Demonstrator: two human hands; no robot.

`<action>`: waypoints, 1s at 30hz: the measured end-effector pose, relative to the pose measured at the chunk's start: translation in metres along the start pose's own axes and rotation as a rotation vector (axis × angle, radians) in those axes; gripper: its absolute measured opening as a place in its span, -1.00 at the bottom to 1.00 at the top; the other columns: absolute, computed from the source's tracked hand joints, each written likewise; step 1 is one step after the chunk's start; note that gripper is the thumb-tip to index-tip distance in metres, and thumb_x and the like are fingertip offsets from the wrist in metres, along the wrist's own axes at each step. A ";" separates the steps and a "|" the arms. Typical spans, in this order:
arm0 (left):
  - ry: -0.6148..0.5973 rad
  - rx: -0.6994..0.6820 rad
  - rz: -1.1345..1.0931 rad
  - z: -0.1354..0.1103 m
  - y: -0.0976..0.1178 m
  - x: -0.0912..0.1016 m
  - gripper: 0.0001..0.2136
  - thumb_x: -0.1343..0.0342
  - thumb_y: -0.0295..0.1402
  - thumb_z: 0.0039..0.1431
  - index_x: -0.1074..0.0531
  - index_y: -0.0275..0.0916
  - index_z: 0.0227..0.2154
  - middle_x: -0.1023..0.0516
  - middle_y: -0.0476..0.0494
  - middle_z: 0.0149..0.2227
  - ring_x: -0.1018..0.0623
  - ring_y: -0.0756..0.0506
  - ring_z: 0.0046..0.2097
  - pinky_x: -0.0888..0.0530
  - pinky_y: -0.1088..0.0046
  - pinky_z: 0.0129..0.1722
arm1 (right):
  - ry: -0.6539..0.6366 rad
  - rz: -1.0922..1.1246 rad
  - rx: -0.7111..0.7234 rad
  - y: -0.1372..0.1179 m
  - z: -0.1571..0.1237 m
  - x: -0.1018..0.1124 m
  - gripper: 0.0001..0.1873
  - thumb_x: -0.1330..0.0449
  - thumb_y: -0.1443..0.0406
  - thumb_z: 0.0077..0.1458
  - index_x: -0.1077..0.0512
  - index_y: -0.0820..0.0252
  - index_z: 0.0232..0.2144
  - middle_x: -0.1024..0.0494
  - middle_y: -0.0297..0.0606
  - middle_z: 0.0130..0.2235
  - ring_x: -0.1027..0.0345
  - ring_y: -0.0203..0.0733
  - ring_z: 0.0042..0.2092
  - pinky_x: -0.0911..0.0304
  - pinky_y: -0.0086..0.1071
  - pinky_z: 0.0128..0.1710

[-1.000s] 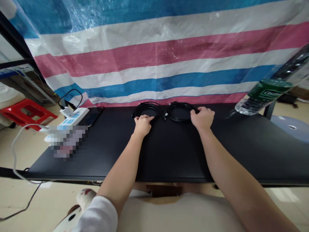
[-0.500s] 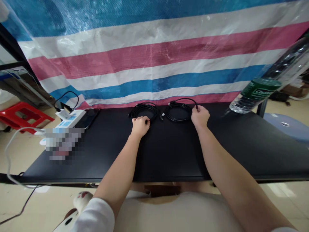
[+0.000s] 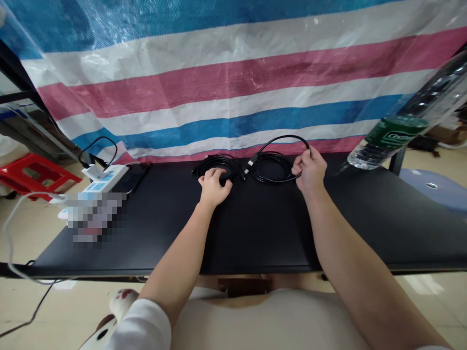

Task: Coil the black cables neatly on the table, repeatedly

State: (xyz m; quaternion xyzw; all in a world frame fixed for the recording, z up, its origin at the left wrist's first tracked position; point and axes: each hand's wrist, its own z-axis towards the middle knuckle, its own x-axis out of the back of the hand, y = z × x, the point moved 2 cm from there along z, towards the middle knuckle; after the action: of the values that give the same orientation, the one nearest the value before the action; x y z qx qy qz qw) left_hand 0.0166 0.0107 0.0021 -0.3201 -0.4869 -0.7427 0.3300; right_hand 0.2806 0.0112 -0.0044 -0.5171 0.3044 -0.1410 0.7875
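Resting on the black tabletop, the left hand lay spread on one coiled cable while the right hand pinched a raised strand of the other coil.

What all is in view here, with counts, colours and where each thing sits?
Cable coils: two, black, side by side at the table's far edge.
Table: one, black, in front of the person.
Tarp: one, blue, white and pink stripes, behind the table.
Power strip: one, white, far left of the table.
Phone: one, dark, beside the power strip.
Bottle: one, clear with green label, right.
Stool: one, red, left floor.
Left hand: on the left coil.
Right hand: lifting a loop of the right coil.
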 end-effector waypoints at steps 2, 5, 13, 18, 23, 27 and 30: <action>-0.012 -0.078 -0.053 -0.003 0.004 -0.002 -0.64 -0.05 -0.27 0.11 -0.42 -0.11 -0.01 -0.46 -0.21 0.11 -0.35 -0.26 0.19 -0.19 0.07 0.14 | -0.078 -0.006 0.008 -0.004 -0.006 -0.006 -0.73 -0.25 0.08 0.04 -0.43 0.13 -0.31 -0.17 -0.58 -0.66 0.06 -0.47 -0.70 0.10 -0.56 -0.73; -0.086 -0.187 -0.131 -0.006 0.012 -0.007 -0.56 -0.06 -0.20 0.14 -0.33 -0.14 0.10 -0.45 -0.25 0.12 -0.37 -0.24 0.18 -0.19 0.09 0.15 | -0.189 -0.009 0.009 -0.009 -0.016 -0.015 -0.72 -0.28 0.08 0.00 -0.44 0.15 -0.34 -0.17 -0.57 -0.68 0.07 -0.47 -0.69 0.10 -0.56 -0.72; -0.039 -0.175 -0.289 -0.002 0.016 -0.018 -0.69 0.01 -0.37 0.18 -0.39 -0.21 -0.01 -0.56 -0.23 -0.08 -0.53 -0.15 -0.04 -0.37 0.22 0.03 | -0.164 -0.091 0.087 -0.006 -0.022 -0.022 -0.64 -0.24 0.00 -0.01 -0.46 0.18 -0.39 -0.30 -0.46 -0.59 0.01 -0.46 -0.65 0.08 -0.51 -0.67; 0.122 0.009 -0.502 0.001 0.004 -0.008 -0.84 0.04 -0.48 0.13 -0.42 -0.20 -0.30 -0.55 -0.10 -0.29 -0.53 -0.08 -0.19 -0.42 0.35 -0.10 | 0.292 -0.486 0.140 -0.003 0.000 0.018 -0.61 0.04 0.08 0.17 -0.47 0.18 -0.40 -0.38 -0.33 -0.51 -0.29 -0.27 -0.46 -0.23 -0.40 -0.47; 0.317 0.179 -0.715 0.001 -0.005 0.002 -0.78 -0.01 -0.29 0.22 -0.32 -0.17 -0.53 -0.35 0.02 -0.55 -0.42 -0.03 -0.41 -0.37 0.45 -0.31 | 0.146 -1.019 -0.139 0.000 0.004 0.024 -0.85 -0.20 0.22 -0.08 -0.52 0.14 -0.45 -0.55 -0.16 -0.31 -0.40 0.01 -0.12 -0.28 -0.11 -0.04; 0.443 0.297 -0.954 0.010 -0.013 0.007 -0.62 0.03 -0.14 0.27 -0.17 -0.16 -0.63 -0.18 0.08 -0.65 -0.25 0.03 -0.57 -0.26 0.52 -0.51 | 0.010 -1.114 -0.164 0.005 0.001 0.019 -0.94 -0.21 0.28 -0.12 -0.51 0.06 -0.52 -0.53 -0.19 -0.38 -0.40 0.05 -0.15 -0.29 -0.05 -0.05; 0.485 0.368 -1.141 0.018 -0.019 0.011 -0.59 0.07 -0.08 0.28 -0.14 -0.16 -0.63 -0.15 0.10 -0.68 -0.21 0.06 -0.62 -0.19 0.55 -0.60 | 0.070 -1.126 -0.152 0.009 0.004 0.024 -0.87 -0.19 0.35 -0.16 -0.50 0.06 -0.47 -0.51 -0.19 -0.42 -0.41 0.02 -0.22 -0.32 -0.09 -0.12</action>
State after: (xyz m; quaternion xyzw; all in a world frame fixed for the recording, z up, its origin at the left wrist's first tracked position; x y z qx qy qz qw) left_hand -0.0024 0.0315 0.0066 0.2275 -0.6116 -0.7570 0.0336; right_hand 0.3008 0.0046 -0.0196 -0.6498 0.0167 -0.5338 0.5409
